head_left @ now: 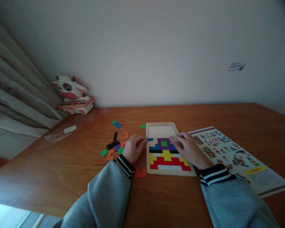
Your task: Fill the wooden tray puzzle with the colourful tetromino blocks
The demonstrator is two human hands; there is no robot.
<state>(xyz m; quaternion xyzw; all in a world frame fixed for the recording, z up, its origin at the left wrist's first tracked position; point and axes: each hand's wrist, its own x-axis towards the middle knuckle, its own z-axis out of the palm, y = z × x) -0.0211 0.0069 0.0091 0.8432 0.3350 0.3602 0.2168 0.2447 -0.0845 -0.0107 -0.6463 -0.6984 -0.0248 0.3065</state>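
Observation:
A wooden puzzle board (169,173) lies on the table, its lower part filled with red, yellow, white, black, blue and purple pieces. My left hand (134,147) is at the board's left edge, pinching a small blue puzzle piece (150,139) over the frame and inner area. My right hand (188,148) rests at the board's right side, fingers stretched toward the purple piece (159,143) with a green square (164,143) in its middle. Thumb and forefinger there are slightly apart, and I see nothing held between them.
Loose pieces lie left of the board, among them a black bar (112,144), a green square (104,152) and an orange piece (110,155). A printed pattern sheet (256,161) lies right, partly under my right forearm. A cow toy (72,95) stands at the back left.

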